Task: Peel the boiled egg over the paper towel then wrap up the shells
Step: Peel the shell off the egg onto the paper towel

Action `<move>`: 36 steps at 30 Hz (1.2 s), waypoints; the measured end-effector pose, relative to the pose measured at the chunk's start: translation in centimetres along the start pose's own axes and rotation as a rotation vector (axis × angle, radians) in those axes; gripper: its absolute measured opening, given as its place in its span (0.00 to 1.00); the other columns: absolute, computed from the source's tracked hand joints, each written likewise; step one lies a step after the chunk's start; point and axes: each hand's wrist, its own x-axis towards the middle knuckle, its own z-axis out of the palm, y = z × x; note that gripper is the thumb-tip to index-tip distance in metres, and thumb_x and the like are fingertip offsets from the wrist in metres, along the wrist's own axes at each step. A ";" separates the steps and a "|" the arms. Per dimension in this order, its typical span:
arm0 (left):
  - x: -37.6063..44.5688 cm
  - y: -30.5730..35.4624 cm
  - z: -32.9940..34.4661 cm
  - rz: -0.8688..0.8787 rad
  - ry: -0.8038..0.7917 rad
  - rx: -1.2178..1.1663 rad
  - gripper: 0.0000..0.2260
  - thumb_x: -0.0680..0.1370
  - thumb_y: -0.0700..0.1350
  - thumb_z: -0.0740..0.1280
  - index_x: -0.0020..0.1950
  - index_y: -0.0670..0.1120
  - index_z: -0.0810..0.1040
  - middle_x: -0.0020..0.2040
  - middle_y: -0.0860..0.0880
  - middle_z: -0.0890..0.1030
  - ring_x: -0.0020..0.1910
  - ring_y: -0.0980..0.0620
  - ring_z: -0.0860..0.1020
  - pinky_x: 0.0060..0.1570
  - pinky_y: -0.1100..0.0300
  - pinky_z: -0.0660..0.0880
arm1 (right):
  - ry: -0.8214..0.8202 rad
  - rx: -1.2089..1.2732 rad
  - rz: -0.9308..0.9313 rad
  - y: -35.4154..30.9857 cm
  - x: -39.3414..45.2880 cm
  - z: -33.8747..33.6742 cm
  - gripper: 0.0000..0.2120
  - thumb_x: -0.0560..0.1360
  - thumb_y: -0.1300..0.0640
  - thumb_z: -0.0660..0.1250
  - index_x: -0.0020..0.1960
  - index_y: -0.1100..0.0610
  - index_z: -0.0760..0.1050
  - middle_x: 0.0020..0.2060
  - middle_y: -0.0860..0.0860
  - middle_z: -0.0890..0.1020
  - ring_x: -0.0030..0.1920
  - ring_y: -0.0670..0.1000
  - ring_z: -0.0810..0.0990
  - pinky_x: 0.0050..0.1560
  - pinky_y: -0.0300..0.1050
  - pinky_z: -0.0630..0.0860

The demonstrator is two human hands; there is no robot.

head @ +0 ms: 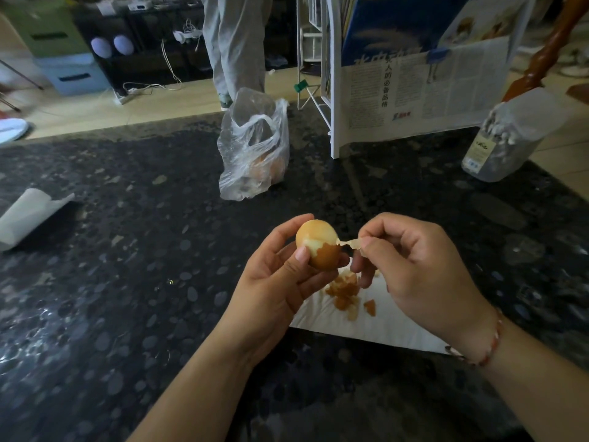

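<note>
My left hand (280,279) grips a boiled egg (318,242) above the dark stone table; its top is peeled pale and brown shell still covers the lower half. My right hand (411,266) pinches a thin strip of shell (350,242) that stretches away from the egg's right side. Below both hands lies a white paper towel (366,327) with several brown shell pieces (347,291) piled on it. My hands hide part of the towel.
A clear plastic bag (255,148) holding more eggs stands at the table's middle back. A folded white sheet (28,215) lies at the left edge. A white rack with newspaper (414,87) and a plastic jar (506,141) stand at back right. A person's legs (236,43) are beyond the table.
</note>
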 end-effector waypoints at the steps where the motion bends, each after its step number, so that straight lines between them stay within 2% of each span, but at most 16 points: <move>1: 0.0 0.0 0.0 0.005 -0.008 -0.017 0.21 0.76 0.43 0.66 0.69 0.44 0.73 0.59 0.37 0.81 0.55 0.39 0.83 0.51 0.55 0.80 | 0.010 -0.015 -0.009 0.0 0.0 -0.1 0.11 0.77 0.64 0.62 0.37 0.58 0.77 0.30 0.50 0.82 0.30 0.49 0.81 0.29 0.41 0.78; 5: 0.0 -0.1 -0.4 0.006 -0.028 -0.078 0.20 0.78 0.40 0.63 0.71 0.42 0.71 0.66 0.34 0.77 0.60 0.36 0.80 0.55 0.52 0.80 | 0.054 -0.124 -0.031 0.1 0.1 -0.3 0.10 0.75 0.60 0.63 0.37 0.56 0.78 0.29 0.49 0.81 0.31 0.48 0.80 0.32 0.42 0.78; 8: 0.1 -0.2 -0.6 0.011 -0.035 -0.094 0.20 0.79 0.38 0.61 0.72 0.43 0.70 0.69 0.37 0.75 0.65 0.35 0.77 0.61 0.48 0.77 | 0.055 -0.270 -0.011 0.4 0.0 -0.5 0.08 0.73 0.54 0.64 0.37 0.51 0.79 0.29 0.47 0.81 0.32 0.46 0.80 0.32 0.45 0.78; 12: 0.2 -0.5 -0.9 0.026 -0.026 -0.063 0.20 0.80 0.36 0.59 0.72 0.44 0.70 0.68 0.40 0.76 0.65 0.36 0.77 0.63 0.48 0.76 | -0.014 -0.452 -0.011 0.6 -0.1 -0.7 0.07 0.71 0.47 0.65 0.38 0.46 0.81 0.31 0.40 0.81 0.35 0.40 0.81 0.35 0.39 0.80; 15: 0.2 -0.7 -0.9 0.032 -0.024 0.027 0.20 0.80 0.37 0.60 0.72 0.45 0.70 0.67 0.41 0.77 0.65 0.39 0.78 0.63 0.48 0.76 | -0.049 -0.559 -0.035 0.8 -0.2 -0.6 0.12 0.72 0.40 0.63 0.40 0.45 0.82 0.31 0.38 0.81 0.35 0.39 0.80 0.35 0.40 0.80; 18: 0.2 -0.8 -0.6 0.039 -0.030 0.119 0.19 0.79 0.39 0.62 0.70 0.47 0.72 0.65 0.41 0.78 0.62 0.43 0.79 0.60 0.52 0.77 | 0.013 -0.479 -0.117 0.6 -0.2 -0.2 0.13 0.73 0.39 0.63 0.48 0.44 0.81 0.36 0.38 0.82 0.38 0.41 0.81 0.37 0.42 0.80; 20: 0.0 -0.9 -0.4 0.055 -0.043 0.158 0.18 0.79 0.40 0.63 0.70 0.46 0.72 0.66 0.37 0.76 0.65 0.38 0.77 0.62 0.48 0.76 | 0.020 -0.314 -0.062 0.2 -0.3 0.3 0.14 0.70 0.37 0.65 0.49 0.44 0.80 0.35 0.40 0.83 0.37 0.42 0.83 0.36 0.41 0.80; 23: 0.0 -1.0 -0.3 0.091 -0.056 0.174 0.19 0.78 0.41 0.66 0.69 0.46 0.72 0.66 0.36 0.75 0.66 0.36 0.75 0.65 0.45 0.74 | 0.025 -0.109 0.081 0.1 -0.2 0.8 0.12 0.68 0.41 0.70 0.45 0.48 0.79 0.34 0.45 0.84 0.34 0.44 0.84 0.34 0.41 0.81; 26: 0.0 -0.8 -0.2 0.117 -0.074 0.163 0.19 0.78 0.40 0.67 0.69 0.47 0.72 0.64 0.40 0.77 0.63 0.42 0.77 0.63 0.49 0.74 | 0.028 -0.081 0.092 0.2 0.0 0.5 0.05 0.70 0.49 0.72 0.44 0.49 0.80 0.35 0.47 0.85 0.35 0.43 0.84 0.30 0.31 0.76; 29: 0.0 -0.8 -0.1 0.148 -0.073 0.207 0.19 0.78 0.39 0.68 0.68 0.46 0.72 0.63 0.41 0.77 0.60 0.44 0.79 0.60 0.51 0.75 | 0.017 -0.092 0.090 0.2 0.0 0.3 0.01 0.72 0.54 0.72 0.43 0.49 0.81 0.35 0.46 0.85 0.36 0.42 0.83 0.29 0.28 0.73; 31: 0.0 -0.9 -0.1 0.174 -0.056 0.284 0.19 0.77 0.37 0.67 0.68 0.45 0.72 0.63 0.38 0.76 0.58 0.44 0.80 0.59 0.50 0.77 | 0.037 -0.143 0.077 0.4 -0.1 0.4 0.02 0.72 0.56 0.72 0.42 0.50 0.82 0.34 0.44 0.85 0.36 0.42 0.84 0.30 0.31 0.76; 33: 0.0 -0.9 0.0 0.199 -0.048 0.350 0.19 0.76 0.34 0.67 0.66 0.44 0.72 0.61 0.37 0.76 0.56 0.45 0.81 0.57 0.52 0.78 | 0.068 -0.214 0.039 0.6 -0.1 0.5 0.04 0.71 0.57 0.71 0.44 0.50 0.83 0.34 0.41 0.84 0.37 0.40 0.84 0.36 0.31 0.79; 36: 0.0 -0.9 0.2 0.212 -0.040 0.389 0.18 0.74 0.33 0.69 0.62 0.45 0.74 0.57 0.43 0.77 0.54 0.50 0.82 0.53 0.58 0.78 | 0.094 -0.316 -0.025 0.6 -0.3 0.6 0.14 0.71 0.56 0.69 0.56 0.52 0.82 0.38 0.36 0.82 0.43 0.35 0.82 0.42 0.22 0.75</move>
